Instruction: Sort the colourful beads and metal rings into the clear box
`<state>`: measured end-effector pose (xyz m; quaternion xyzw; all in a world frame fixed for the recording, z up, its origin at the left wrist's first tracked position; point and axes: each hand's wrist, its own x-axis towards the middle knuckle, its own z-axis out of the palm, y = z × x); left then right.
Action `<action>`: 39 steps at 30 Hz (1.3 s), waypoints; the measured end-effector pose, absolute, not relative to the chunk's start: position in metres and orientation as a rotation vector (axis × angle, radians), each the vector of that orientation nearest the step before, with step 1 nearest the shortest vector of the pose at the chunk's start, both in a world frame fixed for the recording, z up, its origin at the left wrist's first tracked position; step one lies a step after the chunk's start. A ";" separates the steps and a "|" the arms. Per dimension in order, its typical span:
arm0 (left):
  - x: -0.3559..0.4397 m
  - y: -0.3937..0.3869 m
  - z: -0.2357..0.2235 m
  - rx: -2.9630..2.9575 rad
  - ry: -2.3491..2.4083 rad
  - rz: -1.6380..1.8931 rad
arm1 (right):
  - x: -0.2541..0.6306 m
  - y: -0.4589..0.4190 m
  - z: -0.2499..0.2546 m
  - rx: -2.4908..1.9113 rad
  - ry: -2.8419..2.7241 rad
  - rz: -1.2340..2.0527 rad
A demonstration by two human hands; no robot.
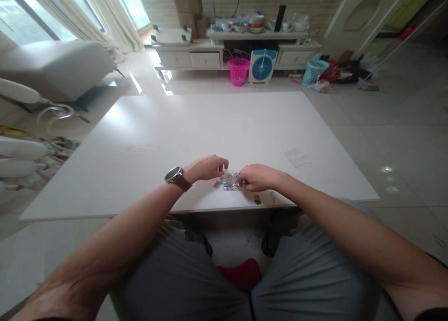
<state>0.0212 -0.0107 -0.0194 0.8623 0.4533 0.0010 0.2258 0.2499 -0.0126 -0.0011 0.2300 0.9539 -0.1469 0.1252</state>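
A small clear compartment box [229,186] with colourful beads or trinkets in it lies near the table's front edge. My left hand [206,167], with a watch [174,174] on its wrist, is at the box's upper left corner, its fingers bent and apart. My right hand [257,177] reaches over the box's right side with fingers drawn together and pointing down; whatever they pinch is hidden. Left of the box lie several small pink and coloured pieces [216,183]. A small yellow and dark figure piece [257,199] and a pale piece [273,197] lie below my right hand.
The white table [210,125] spans the middle. A clear flat lid or sheet [296,157] lies on its right part. Beyond stand a pink basket [239,72], a blue fan [262,66] and a light blue basket [315,73]. White chairs [21,148] flank the left.
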 end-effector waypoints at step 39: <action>0.016 -0.012 -0.019 2.155 1.308 -0.398 | 0.251 -0.012 0.001 0.701 2.869 -0.404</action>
